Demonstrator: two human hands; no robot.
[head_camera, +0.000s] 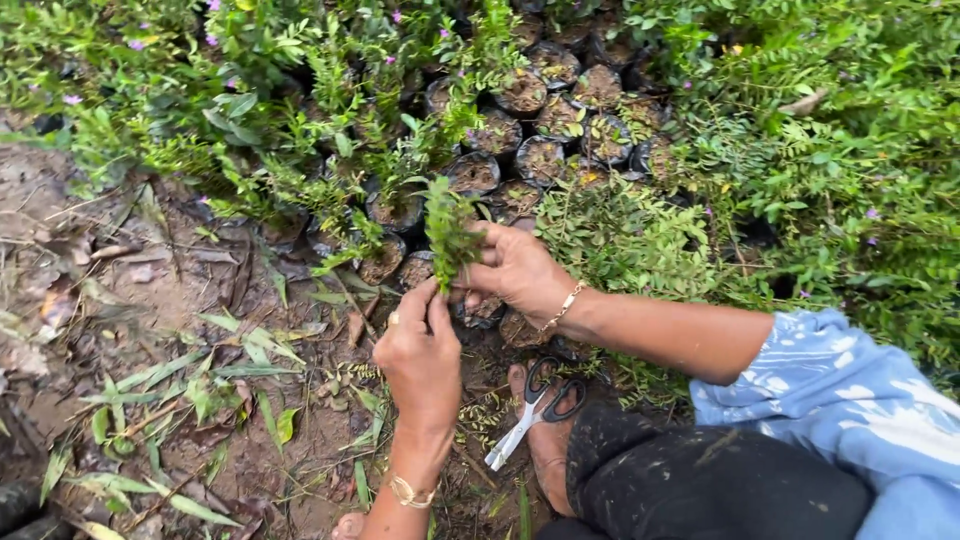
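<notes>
Leafy sprig (450, 232) | right hand (515, 272) and left hand (420, 355) grips pinching its stem | risk: thin stem may snap; scissors (535, 408) could slide off the foot.

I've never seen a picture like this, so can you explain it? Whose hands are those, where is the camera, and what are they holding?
The camera sits on a person's head and looks down, so you see that person's own two hands. The right hand and the left hand both pinch a small green leafy sprig with their fingers. Behind it stand many small black pots filled with soil, among green bushes. On the muddy ground lie fallen leaves. A pair of scissors rests on the person's bare foot.
</notes>
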